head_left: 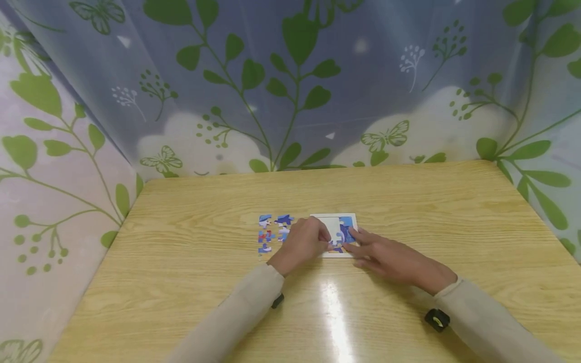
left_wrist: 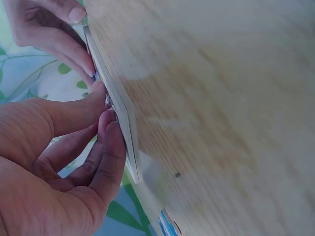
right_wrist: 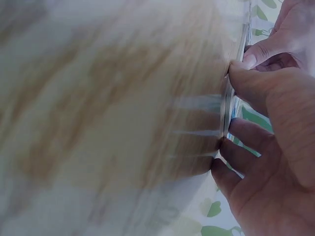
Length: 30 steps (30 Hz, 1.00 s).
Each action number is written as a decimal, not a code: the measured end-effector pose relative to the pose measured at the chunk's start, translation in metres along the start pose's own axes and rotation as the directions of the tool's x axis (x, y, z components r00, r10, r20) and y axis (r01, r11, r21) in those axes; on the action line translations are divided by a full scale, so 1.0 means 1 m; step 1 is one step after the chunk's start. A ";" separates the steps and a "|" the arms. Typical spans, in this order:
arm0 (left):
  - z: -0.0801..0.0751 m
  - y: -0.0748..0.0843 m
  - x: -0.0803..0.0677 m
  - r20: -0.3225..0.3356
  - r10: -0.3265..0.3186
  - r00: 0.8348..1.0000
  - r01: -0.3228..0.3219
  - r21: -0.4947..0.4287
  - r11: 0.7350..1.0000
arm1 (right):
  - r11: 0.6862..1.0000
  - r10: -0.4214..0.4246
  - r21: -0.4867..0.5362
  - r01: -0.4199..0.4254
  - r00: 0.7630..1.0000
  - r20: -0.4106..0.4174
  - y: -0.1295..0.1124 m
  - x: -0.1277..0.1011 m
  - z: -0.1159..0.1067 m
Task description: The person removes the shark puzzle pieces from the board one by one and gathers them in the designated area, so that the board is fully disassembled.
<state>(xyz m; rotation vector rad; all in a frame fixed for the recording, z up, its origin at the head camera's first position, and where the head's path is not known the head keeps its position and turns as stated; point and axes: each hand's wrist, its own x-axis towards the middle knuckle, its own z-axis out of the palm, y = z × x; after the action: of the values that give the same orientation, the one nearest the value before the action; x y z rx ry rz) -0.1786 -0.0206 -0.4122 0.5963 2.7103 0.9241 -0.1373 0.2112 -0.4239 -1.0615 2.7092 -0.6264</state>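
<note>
One framed puzzle [head_left: 347,222] lies on the counter [head_left: 190,302]; my left hand [head_left: 303,239] bunches its fingers over it, whether pinching I cannot tell; my right hand [head_left: 391,257] touches it, fingers apart.

Through the head camera I have a desk [head_left: 431,201] of pale yellow wood, its streaky grain running mostly side to side and its surface glossy enough to throw a bright strip of glare back at me on the near side. A thin puzzle frame [head_left: 340,255] with a white rim lies on it near the middle, part of its left side hidden from me. Just left of that I make out loose puzzle pieces [head_left: 284,220], printed in blue, white and some red, laid in rough columns directly on the wood.
</note>
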 end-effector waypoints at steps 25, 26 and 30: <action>-0.001 0.004 0.003 0.012 -0.118 0.993 0.119 -0.106 0.987 | 0.999 -0.023 -0.047 0.022 1.000 -0.012 -0.002 -0.002 0.001; -0.002 0.004 0.002 0.009 -0.120 0.993 0.121 -0.106 0.987 | 0.999 -0.025 -0.046 0.024 1.000 -0.014 -0.002 -0.002 0.001; -0.006 0.002 -0.001 -0.003 -0.123 0.992 0.122 -0.120 0.985 | 0.999 -0.019 -0.044 0.018 1.000 -0.012 -0.002 -0.003 0.002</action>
<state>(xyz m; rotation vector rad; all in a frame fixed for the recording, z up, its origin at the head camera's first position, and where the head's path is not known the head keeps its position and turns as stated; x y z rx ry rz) -0.1786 -0.0222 -0.4063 0.3975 2.6427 1.0508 -0.1338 0.2112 -0.4250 -1.0979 2.7389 -0.5809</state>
